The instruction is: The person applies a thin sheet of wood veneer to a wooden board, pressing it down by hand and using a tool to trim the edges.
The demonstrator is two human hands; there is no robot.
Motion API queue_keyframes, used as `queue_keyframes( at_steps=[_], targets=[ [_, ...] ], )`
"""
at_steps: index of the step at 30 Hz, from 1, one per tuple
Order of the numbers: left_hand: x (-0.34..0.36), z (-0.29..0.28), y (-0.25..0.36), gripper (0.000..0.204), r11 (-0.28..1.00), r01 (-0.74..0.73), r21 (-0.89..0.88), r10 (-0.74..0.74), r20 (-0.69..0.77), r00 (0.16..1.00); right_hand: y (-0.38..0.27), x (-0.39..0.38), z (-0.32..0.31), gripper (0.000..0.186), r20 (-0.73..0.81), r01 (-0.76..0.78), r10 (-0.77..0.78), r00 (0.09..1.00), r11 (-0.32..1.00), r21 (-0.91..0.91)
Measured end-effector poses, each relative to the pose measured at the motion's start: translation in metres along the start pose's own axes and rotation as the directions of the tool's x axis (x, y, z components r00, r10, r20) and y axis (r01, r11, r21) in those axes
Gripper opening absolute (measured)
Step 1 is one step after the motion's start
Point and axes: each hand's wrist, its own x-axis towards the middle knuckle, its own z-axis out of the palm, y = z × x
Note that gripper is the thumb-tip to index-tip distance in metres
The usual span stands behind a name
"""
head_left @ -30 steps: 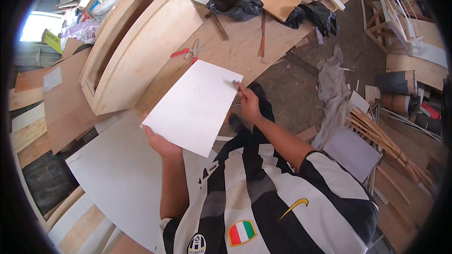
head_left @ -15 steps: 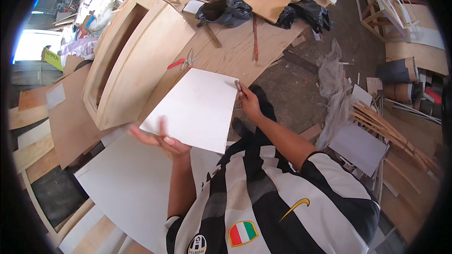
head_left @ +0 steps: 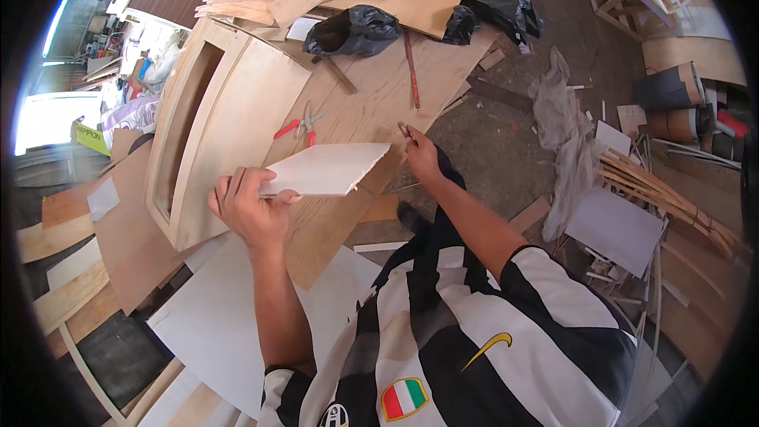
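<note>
My left hand (head_left: 257, 209) grips one end of a white rectangular board (head_left: 326, 169), thumb on the near edge. The board is tilted nearly edge-on, and its right edge looks rough and chipped. Just beyond that edge, my right hand (head_left: 423, 158) is apart from the board, closed around a small brownish item whose kind I cannot make out. Below the board lies a plywood panel (head_left: 379, 115). On it rest red-handled snips (head_left: 303, 124), a flat brown strip (head_left: 338, 75) and a thin reddish stick (head_left: 412, 71).
A curved pale-wood cabinet frame (head_left: 241, 111) stands left of the board. Black plastic bags (head_left: 352, 29) lie at the far side. Near my left forearm is a large white sheet (head_left: 213, 320). Crumpled plastic sheeting (head_left: 556, 119) and bundled wood strips (head_left: 660, 194) lie to the right.
My left hand, previously spread beneath the board, now grips its left end. The board has tipped from showing its broad face to nearly edge-on. My right hand has come away from its corner.
</note>
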Motion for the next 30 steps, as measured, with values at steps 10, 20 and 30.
queue_keyframes(
  at_steps=[10,20,30],
  targets=[
    [0.066,0.007,0.034,0.058,0.988,0.007,0.152,-0.039,0.211,0.977,-0.028,0.0,-0.014,0.04,-0.009,0.02,-0.019,1.0,0.982,0.19],
    [0.068,0.006,0.043,0.07,0.967,0.079,0.244,-0.128,0.19,0.973,-0.027,-0.001,0.034,0.043,-0.039,0.126,-0.125,0.991,0.991,0.047],
    [0.072,-0.024,0.05,0.046,0.99,-0.112,0.082,0.058,0.488,0.871,-0.086,-0.007,0.025,0.043,0.004,0.057,-0.06,0.998,0.963,0.262]
  ],
)
